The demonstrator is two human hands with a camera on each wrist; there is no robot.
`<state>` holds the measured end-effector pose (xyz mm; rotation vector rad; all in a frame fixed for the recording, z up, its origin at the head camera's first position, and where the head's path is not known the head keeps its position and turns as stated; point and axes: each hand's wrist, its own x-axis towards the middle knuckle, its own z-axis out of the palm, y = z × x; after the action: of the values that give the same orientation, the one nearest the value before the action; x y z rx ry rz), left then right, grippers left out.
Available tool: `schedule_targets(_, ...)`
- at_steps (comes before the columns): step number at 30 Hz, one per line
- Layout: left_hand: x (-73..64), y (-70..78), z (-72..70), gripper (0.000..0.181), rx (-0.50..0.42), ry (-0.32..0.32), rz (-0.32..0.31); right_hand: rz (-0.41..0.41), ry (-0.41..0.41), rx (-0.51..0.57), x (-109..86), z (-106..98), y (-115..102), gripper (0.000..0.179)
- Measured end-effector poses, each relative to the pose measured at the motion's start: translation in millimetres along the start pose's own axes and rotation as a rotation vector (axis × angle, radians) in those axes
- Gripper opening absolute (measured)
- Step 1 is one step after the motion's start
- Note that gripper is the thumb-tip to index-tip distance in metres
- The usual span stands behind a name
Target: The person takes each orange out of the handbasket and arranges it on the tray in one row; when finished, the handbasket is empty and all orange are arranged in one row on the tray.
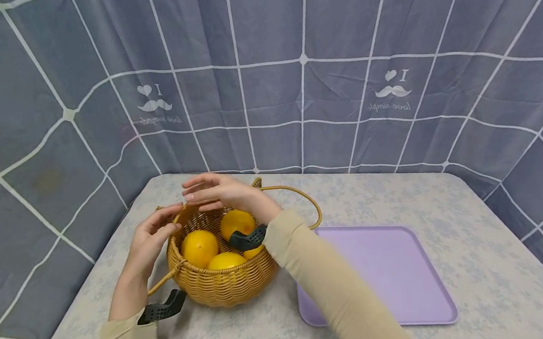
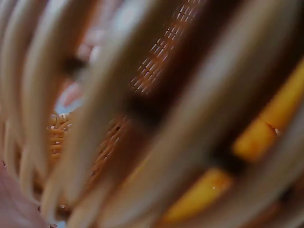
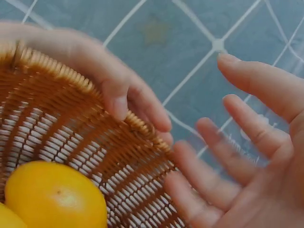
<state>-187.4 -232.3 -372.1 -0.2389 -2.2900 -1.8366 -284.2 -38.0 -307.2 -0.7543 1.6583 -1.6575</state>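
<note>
A brown wicker basket (image 1: 229,288) stands on the left part of the table, with several yellow-orange fruits, which look like oranges (image 1: 200,248), inside. My left hand (image 1: 148,244) holds the basket's left rim; in the right wrist view its thumb hooks over the inner side and its fingers lie outside. Above the back of the basket, my right hand (image 1: 229,192) has its fingers spread and holds nothing. Those fingers show near the rim in the right wrist view, and whether they touch it I cannot tell. Woven strands fill the left wrist view at close range, blurred.
A light purple tray (image 1: 384,273) lies right of the basket, partly under my right sleeve (image 1: 331,284). The basket's thin handles (image 1: 311,201) stick out at its sides. A grey-blue checked curtain (image 1: 274,93) hangs behind the floral-patterned table (image 1: 502,273).
</note>
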Motion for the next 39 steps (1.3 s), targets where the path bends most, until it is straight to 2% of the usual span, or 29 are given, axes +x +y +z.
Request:
schedule_targets(5,1.8,0.5,2.0,0.036,0.01,0.025,-0.024,0.039,-0.017,-0.061,2.8,-0.3,9.9,0.034)
schedule_targets(11,2.7,0.2,3.1,0.034,-0.012,0.03,0.0,0.065,-0.02,-0.191,4.4,4.8,15.6,0.022)
schedule_targets(16,2.9,0.4,4.4,0.033,-0.016,0.03,0.008,0.081,-0.036,-0.295,5.0,6.8,20.4,0.02)
schedule_targets(22,2.9,0.7,6.1,0.033,-0.012,0.036,0.014,0.112,-0.088,-0.47,6.2,6.9,24.9,0.03)
schedule_targets(29,2.0,1.2,6.2,0.032,-0.02,0.03,0.019,0.127,-0.181,-0.585,9.0,6.2,29.6,0.048)
schedule_targets(35,1.7,2.2,6.1,0.033,-0.021,0.021,-0.001,0.144,-0.248,-0.679,8.9,5.9,31.4,0.056)
schedule_targets(39,0.8,2.2,5.5,0.034,-0.023,0.018,-0.005,0.184,-0.293,-0.731,8.5,6.0,32.6,0.059)
